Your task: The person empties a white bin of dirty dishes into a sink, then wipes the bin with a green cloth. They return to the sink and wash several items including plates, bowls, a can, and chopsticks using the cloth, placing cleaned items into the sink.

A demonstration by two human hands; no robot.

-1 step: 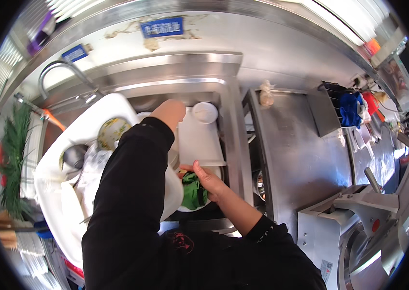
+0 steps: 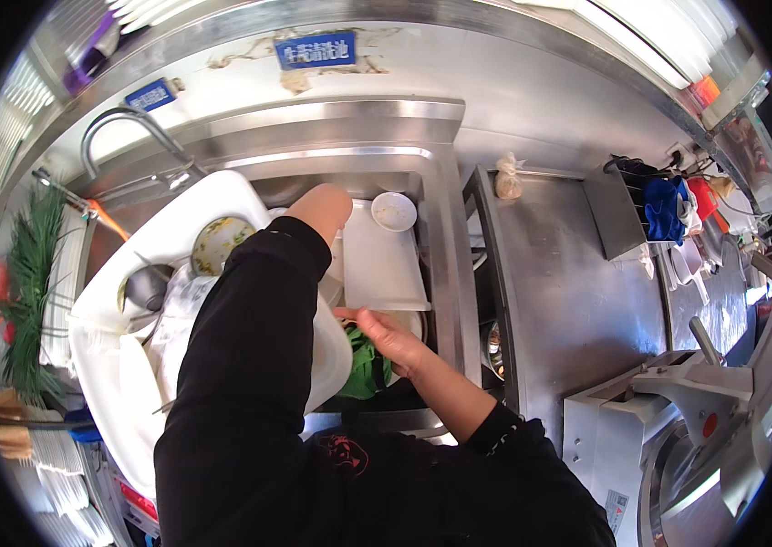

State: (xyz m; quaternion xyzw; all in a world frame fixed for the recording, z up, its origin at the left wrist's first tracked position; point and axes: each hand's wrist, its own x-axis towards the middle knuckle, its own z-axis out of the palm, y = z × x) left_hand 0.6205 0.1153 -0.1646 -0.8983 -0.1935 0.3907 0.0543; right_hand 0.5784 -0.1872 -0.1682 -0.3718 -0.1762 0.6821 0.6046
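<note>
My right hand (image 2: pixel 393 342) is at the near side of the sink, its thumb toward the left and its fingers partly hidden. It is closed on a crumpled green cloth (image 2: pixel 366 369). Beside this hand the rim of a pale round dish (image 2: pixel 415 321) shows. My left arm reaches across a white plastic tub (image 2: pixel 94 342). Only the back of my left hand (image 2: pixel 324 211) shows, bent down into the sink; its fingers are hidden. To its right lies a white rectangular tray (image 2: pixel 381 264), with a small white dish (image 2: pixel 394 211) at the tray's far end.
Inside the tub are a soiled bowl (image 2: pixel 220 244), a dark round vessel (image 2: pixel 148 287) and clear plastic. A faucet (image 2: pixel 135 118) arches behind it. Right of the steel sink (image 2: pixel 445 228) stands a steel table (image 2: pixel 577 301) with a metal machine (image 2: pixel 627 428). Green stalks (image 2: pixel 30 301) are at left.
The green cloth under my right hand has shifted, and the white dish rim below it no longer shows. My left arm stays in about the same place. The whole view has shifted slightly.
</note>
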